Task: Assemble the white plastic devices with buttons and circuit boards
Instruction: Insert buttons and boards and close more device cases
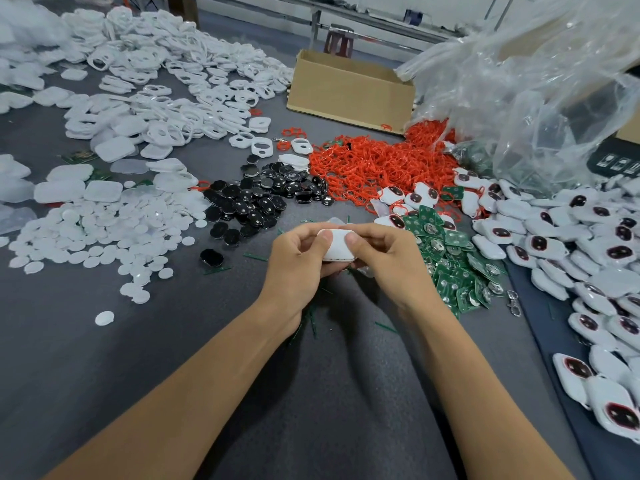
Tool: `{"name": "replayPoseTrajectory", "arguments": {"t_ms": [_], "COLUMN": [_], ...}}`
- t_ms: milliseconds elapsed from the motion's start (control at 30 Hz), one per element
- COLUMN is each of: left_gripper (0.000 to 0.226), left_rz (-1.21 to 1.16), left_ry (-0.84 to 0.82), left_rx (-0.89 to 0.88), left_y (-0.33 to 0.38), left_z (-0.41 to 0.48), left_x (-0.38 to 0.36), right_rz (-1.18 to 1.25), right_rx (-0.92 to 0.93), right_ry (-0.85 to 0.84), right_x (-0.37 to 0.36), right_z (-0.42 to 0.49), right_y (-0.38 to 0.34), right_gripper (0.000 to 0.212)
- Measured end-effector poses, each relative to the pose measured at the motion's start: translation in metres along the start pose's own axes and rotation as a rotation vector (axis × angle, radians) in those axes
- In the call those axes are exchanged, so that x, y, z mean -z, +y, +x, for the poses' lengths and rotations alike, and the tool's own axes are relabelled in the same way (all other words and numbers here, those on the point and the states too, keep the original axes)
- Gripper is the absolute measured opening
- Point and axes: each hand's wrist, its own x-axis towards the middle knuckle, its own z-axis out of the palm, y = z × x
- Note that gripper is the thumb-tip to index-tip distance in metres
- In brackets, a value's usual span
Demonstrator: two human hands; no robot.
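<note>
A white plastic device [338, 247] is held above the grey table, its smooth back toward me. My left hand [300, 259] grips its left side with the thumb on top. My right hand [386, 259] grips its right side, thumb pressing the top as well. Green circuit boards [453, 261] lie in a heap just right of my hands. Black button pieces [263, 199] are piled beyond my left hand. Red rings [374, 164] form a big heap further back. Assembled white devices [568, 251] with dark red-rimmed buttons are stacked along the right.
White round discs [104, 233] spread at the left, with white shells and frames [156, 84] heaped behind them. An open cardboard box [349, 90] stands at the back. A crumpled clear plastic bag [530, 88] rises at the back right.
</note>
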Motion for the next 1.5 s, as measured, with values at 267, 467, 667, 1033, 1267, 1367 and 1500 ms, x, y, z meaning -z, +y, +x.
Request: {"name": "replayPoseTrajectory", "arguments": {"t_ms": [267,467,667,1033,1267,1367,1500], "left_gripper": [0.023,0.020,0.022,0.026,0.019,0.021,0.021], "left_rz": [0.098,0.010,-0.041,0.073,-0.114,-0.143,-0.117], "left_ry": [-0.032,-0.030,-0.075,0.006,0.026,0.007,0.021], "left_rx": [-0.054,-0.047,-0.047,-0.120,-0.004,0.021,-0.002], "left_y": [0.001,0.000,0.001,-0.001,0.000,-0.001,-0.003], "left_z": [-0.005,-0.005,-0.007,-0.010,-0.006,-0.003,-0.003], "left_x": [-0.001,-0.001,-0.001,0.002,-0.003,-0.002,-0.002], "right_rz": [0.166,0.269,0.257,0.245,0.227,0.251,0.258], "right_rx": [-0.137,-0.179,-0.176,-0.107,-0.030,-0.062,-0.090], "right_ry": [-0.062,-0.044,-0.033,-0.030,0.017,0.000,0.000], "right_x": [0.007,0.008,0.009,0.002,-0.001,-0.001,-0.004], "right_z": [-0.001,-0.002,-0.002,-0.005,-0.003,-0.004,-0.002], "right_y": [-0.004,-0.006,-0.010,-0.012,-0.010,-0.008,-0.006], "right_gripper": [0.021,0.006,0.005,0.011,0.004,0.012,0.020]}}
